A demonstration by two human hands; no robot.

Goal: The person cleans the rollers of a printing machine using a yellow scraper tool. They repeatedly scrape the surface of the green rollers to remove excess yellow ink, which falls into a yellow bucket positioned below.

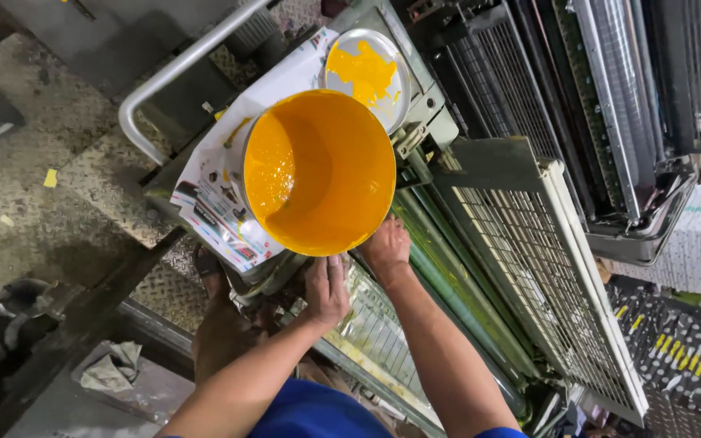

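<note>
A round can (318,174) coated inside with yellow ink rests tilted on printed paper sheets (212,203) atop a green printing machine. My left hand (326,288) presses flat against the machine just under the can's near rim. My right hand (385,247) touches the can's lower right rim, fingers curled under it. Behind the can lies its round lid (363,69), smeared with yellow ink.
A hinged wire-mesh guard (529,259) stands to the right over green rollers (448,284). A grey metal handrail (180,65) curves at left above a diamond-plate step (107,178). A crumpled rag (111,369) lies lower left. Printed stacks (679,341) sit far right.
</note>
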